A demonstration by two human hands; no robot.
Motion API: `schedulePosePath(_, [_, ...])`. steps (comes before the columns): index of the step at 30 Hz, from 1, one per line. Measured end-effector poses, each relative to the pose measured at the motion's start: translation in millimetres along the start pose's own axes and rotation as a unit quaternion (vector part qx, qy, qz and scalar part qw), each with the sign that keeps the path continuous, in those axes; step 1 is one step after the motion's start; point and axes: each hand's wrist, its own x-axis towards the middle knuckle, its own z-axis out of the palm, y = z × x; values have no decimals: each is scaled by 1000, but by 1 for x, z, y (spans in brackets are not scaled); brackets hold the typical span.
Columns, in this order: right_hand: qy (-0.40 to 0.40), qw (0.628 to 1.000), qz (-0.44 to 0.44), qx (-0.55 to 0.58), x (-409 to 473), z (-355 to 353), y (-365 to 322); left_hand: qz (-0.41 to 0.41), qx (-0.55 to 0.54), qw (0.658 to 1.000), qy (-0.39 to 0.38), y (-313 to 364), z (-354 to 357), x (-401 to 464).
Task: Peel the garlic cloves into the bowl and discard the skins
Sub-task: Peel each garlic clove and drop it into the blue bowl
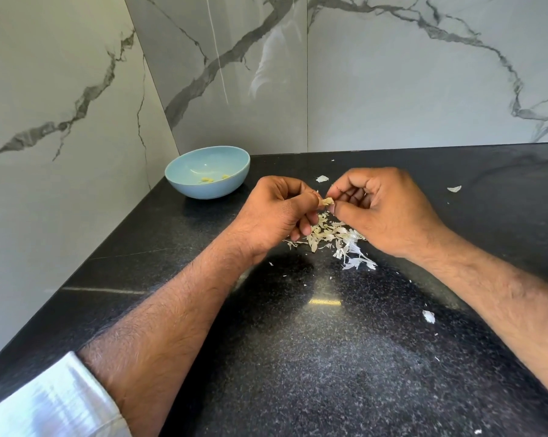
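Observation:
A small garlic clove [327, 201] with pale skin on it sits between my two hands, just above the counter. My left hand [280, 209] pinches its left end with curled fingers. My right hand [379, 206] pinches its right end, thumb and fingertips closed on the skin. Directly below the hands lies a pile of white and yellowish garlic skins [335, 238]. A light blue bowl [184, 184] stands at the back left by the wall corner, with a few peeled yellow cloves [208, 179] on its bottom.
The black speckled counter [297, 357] carries stray skin flakes: one behind the hands [322, 178], one at the right [454, 188], one near my right forearm [428, 316]. Marble walls close off the left side and the back.

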Motion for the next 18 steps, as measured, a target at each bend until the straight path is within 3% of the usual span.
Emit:
schedulePosePath(12, [-37, 999, 13, 25, 1, -10, -3, -1, -16, 1000, -17, 2, 1, -2])
schedulePosePath(18, [-96, 962, 124, 224, 5, -8, 0, -22, 33, 999, 16, 3, -4, 0])
